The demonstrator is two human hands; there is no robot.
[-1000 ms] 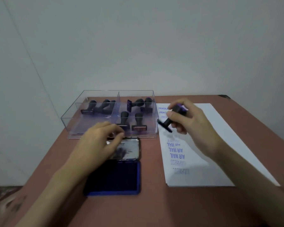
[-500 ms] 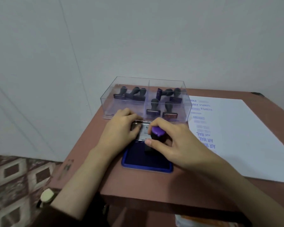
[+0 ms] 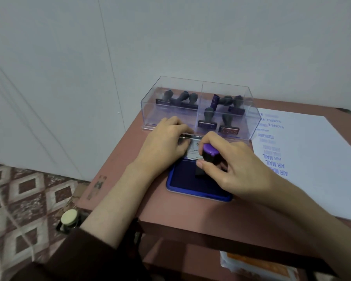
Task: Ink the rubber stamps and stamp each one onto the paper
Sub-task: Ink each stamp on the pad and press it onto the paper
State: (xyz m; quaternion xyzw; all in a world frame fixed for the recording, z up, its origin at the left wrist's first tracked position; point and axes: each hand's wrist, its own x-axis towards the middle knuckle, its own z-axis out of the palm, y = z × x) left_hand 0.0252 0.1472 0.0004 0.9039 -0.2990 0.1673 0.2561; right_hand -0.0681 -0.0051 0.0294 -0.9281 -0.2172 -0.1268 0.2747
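A black rubber stamp with a purple cap (image 3: 209, 154) stands upright on the blue ink pad (image 3: 186, 179), its base pressed into the ink. My right hand (image 3: 233, 169) is shut around its handle. My left hand (image 3: 166, 142) rests on the pad's open metal lid (image 3: 193, 148), fingers curled over its far edge. To the right lies the white paper (image 3: 320, 159) with several blue prints such as AIR MAIL and AMENDED.
A clear two-compartment plastic box (image 3: 201, 107) holding several dark stamps stands behind the pad, near the wall. The small brown table (image 3: 190, 216) ends close at the left and front. An orange packet (image 3: 257, 266) lies on a lower shelf. Patterned floor lies to the left.
My right hand carried the stamp from above the paper leftward and set it down on the ink pad. The view has swung left. My left hand stays on the lid.
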